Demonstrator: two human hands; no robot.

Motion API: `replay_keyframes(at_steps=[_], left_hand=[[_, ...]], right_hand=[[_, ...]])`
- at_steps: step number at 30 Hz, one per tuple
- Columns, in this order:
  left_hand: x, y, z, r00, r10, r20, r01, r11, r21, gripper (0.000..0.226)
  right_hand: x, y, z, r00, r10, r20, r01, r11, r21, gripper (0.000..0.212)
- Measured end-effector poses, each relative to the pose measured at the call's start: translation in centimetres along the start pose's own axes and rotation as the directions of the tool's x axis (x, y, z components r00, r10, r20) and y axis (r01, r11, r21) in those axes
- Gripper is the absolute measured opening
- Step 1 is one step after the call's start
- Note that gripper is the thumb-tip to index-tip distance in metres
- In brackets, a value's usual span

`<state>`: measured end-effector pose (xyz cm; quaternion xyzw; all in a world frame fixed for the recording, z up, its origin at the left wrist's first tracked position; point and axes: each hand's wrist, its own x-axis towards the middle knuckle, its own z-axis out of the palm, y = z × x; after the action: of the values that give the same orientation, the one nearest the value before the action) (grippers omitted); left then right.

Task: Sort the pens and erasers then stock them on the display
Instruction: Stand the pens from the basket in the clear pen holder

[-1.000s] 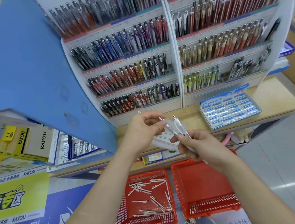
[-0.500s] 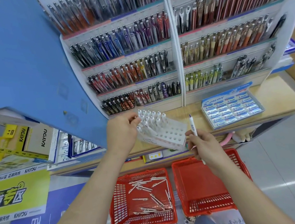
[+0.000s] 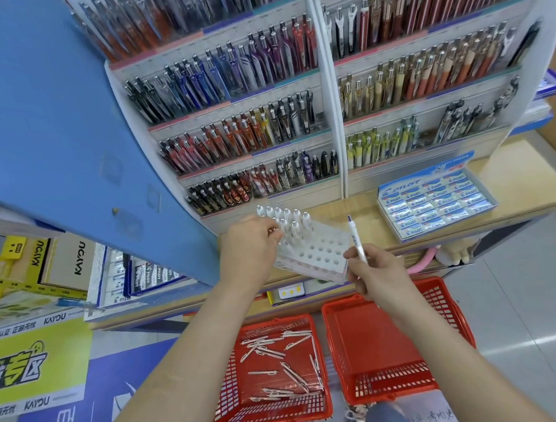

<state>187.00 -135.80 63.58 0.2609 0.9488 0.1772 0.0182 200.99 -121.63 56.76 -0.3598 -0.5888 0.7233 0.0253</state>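
My left hand point(image 3: 248, 251) grips the left end of a clear perforated pen holder point(image 3: 320, 254), tilted above the shelf edge. Several white pens point(image 3: 286, 223) stand in its far rows; the near holes are bare. My right hand point(image 3: 376, 274) pinches one white pen point(image 3: 356, 238) upright, just right of the holder. Below, the left red basket point(image 3: 272, 411) holds several loose white pens point(image 3: 282, 363). The right red basket point(image 3: 394, 348) shows nothing inside.
A tall rack of pens point(image 3: 296, 116) fills the wall ahead. A blue Pilot box of erasers point(image 3: 435, 203) sits on the wooden shelf point(image 3: 516, 172) at right. A blue panel point(image 3: 47, 129) and Kayou boxes point(image 3: 41, 262) stand at left. Grey floor lies right.
A second ago both hands handled pens together in front of the holder. Now my left hand has tilted the holder up into view, and my right hand holds a single pen apart from it.
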Motion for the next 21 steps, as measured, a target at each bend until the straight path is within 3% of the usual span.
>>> replay_keyframes(at_steps=[4, 11, 14, 17, 19, 21], left_hand=[[0.4, 0.2, 0.4, 0.999, -0.007, 0.043, 0.004, 0.997, 0.074, 0.018], [0.6, 0.4, 0.7, 0.998, -0.050, 0.048, 0.046, 0.994, 0.095, 0.018], [0.4, 0.7, -0.1, 0.991, -0.113, 0.071, 0.109, 0.993, 0.050, 0.021], [0.1, 2.0, -1.6, 0.974, -0.195, 0.112, 0.219, 0.934, -0.282, 0.017], [-0.3, 3.2, -2.7, 0.948, -0.214, 0.237, 0.314, 0.751, -0.580, 0.012], [-0.8, 4.2, -3.6, 0.921, -0.149, 0.360, 0.375, 0.590, -0.715, 0.016]], right_hand=[[0.5, 0.9, 0.5, 0.999, -0.040, -0.024, 0.039, 0.996, -0.075, 0.022], [1.1, 0.4, 0.6, 0.997, 0.036, -0.062, -0.040, 0.997, -0.061, 0.016], [0.3, -1.2, 0.0, 1.000, 0.024, -0.011, -0.024, 0.999, 0.025, 0.013], [-1.0, -3.2, -0.8, 0.973, 0.032, 0.229, -0.075, 0.981, 0.178, 0.020], [-1.8, -4.6, -0.9, 0.909, 0.034, 0.416, -0.129, 0.971, 0.204, 0.027], [-2.4, -5.7, -0.7, 0.844, 0.030, 0.536, -0.149, 0.972, 0.180, 0.031]])
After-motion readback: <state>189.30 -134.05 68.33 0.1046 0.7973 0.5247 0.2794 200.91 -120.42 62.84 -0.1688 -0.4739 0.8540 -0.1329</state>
